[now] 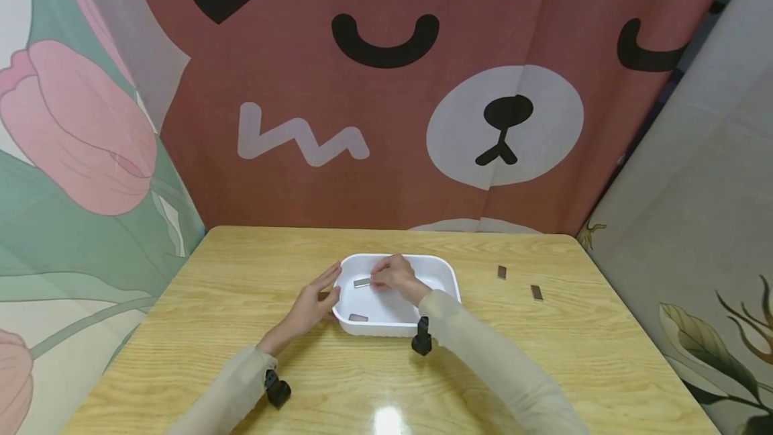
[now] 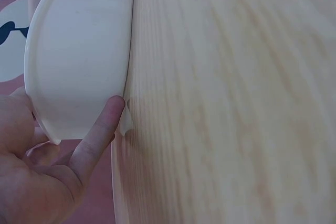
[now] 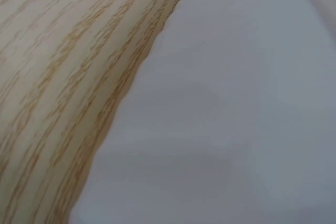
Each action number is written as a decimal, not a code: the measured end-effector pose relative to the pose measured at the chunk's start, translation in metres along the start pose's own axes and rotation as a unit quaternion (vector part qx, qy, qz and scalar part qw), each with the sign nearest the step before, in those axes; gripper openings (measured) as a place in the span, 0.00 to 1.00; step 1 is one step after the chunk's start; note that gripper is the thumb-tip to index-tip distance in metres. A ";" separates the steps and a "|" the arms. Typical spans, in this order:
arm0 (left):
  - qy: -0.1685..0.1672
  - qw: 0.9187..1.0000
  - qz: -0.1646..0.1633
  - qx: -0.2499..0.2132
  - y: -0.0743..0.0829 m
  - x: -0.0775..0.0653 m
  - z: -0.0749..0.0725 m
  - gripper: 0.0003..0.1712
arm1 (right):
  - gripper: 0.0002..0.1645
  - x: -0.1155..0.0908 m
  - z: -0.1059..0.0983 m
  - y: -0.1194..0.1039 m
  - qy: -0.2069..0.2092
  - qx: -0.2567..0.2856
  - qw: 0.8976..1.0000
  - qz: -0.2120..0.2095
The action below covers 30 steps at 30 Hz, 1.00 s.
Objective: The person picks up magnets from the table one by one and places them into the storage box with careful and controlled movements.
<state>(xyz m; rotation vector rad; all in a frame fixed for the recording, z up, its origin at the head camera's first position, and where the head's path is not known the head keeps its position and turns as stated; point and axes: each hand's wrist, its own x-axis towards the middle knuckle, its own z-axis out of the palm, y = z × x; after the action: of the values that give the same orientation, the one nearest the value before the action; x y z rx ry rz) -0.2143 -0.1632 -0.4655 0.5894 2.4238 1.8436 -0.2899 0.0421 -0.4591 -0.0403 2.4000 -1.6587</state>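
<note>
Four small flat rectangular pieces are showing in the head view, two inside a white plastic tray with rounded corners [image 1: 386, 329] and two outside it. One silver-grey rectangular piece [image 1: 362, 282] is lying at the fingertips of the right hand [image 1: 395, 274], sticking out to their left above the tray's floor; the thumb and fingers are drawing in close together and appear to be pinching its right end, though the exact contact is hiding behind the knuckles. A second grey rectangular piece [image 1: 358, 318] is resting inside the tray by its front left corner, well apart from those fingers. The left hand [image 1: 314, 301] is touching the tray's left end, its fingers reaching along the rim, the thumb spreading away from them; in the left wrist view one digit is pressing low on the outer wall, near the table. To the right of the tray, two dark brown rectangular pieces [image 1: 502, 272] [image 1: 537, 293] are lying apart from each other on the pale yellow wood-grain table [image 1: 302, 381], away from both hands. The right wrist view is showing mainly a blurred white surface beside wood grain, and the right fingers are not appearing there.
</note>
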 end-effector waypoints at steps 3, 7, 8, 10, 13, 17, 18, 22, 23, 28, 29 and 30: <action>0.000 1.000 0.002 -0.001 0.001 0.000 0.000 0.30 | 0.08 -0.001 0.000 -0.001 -0.006 0.000 1.000 0.007; 0.009 1.000 0.006 -0.001 -0.013 0.004 0.001 0.30 | 0.08 -0.002 0.000 -0.004 -0.009 0.002 1.000 0.014; 0.010 1.000 0.005 0.000 -0.017 0.005 0.001 0.30 | 0.07 -0.002 0.000 -0.004 -0.008 0.002 1.000 0.014; 0.012 1.000 0.006 0.002 -0.023 0.006 0.001 0.30 | 0.07 -0.002 0.000 -0.004 -0.006 -0.002 1.000 0.012; 0.012 1.000 0.010 0.002 -0.027 0.006 0.000 0.31 | 0.06 -0.003 0.001 -0.003 -0.004 -0.008 1.000 0.005; 0.010 1.000 0.016 0.000 -0.028 0.006 -0.001 0.31 | 0.06 -0.003 0.001 -0.003 -0.007 -0.013 1.000 -0.006; 0.009 1.000 0.016 0.000 -0.028 0.005 -0.001 0.31 | 0.06 -0.004 0.001 -0.003 -0.008 -0.014 1.000 -0.007; 0.010 1.000 0.011 0.004 -0.027 0.005 0.000 0.31 | 0.06 -0.006 0.001 -0.004 -0.015 -0.013 1.000 -0.014; 0.011 1.000 0.010 0.004 -0.027 0.005 0.000 0.31 | 0.06 -0.006 0.001 -0.004 -0.017 -0.013 1.000 -0.016; 0.016 1.000 0.013 0.002 -0.028 0.005 0.000 0.31 | 0.05 -0.009 0.002 -0.007 -0.026 -0.010 1.000 -0.015; 0.015 1.000 0.014 0.002 -0.028 0.005 0.000 0.31 | 0.05 -0.010 0.002 -0.008 -0.027 -0.007 1.000 -0.012; 0.014 1.000 0.014 0.000 -0.028 0.005 0.000 0.30 | 0.05 -0.010 0.002 -0.008 -0.028 -0.005 1.000 -0.011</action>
<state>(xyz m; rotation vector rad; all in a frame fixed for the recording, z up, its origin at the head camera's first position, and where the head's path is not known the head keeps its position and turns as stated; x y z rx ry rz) -0.2270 -0.1676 -0.4911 0.6058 2.4455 1.8740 -0.2805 0.0385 -0.4506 -0.1137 2.3758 -1.6328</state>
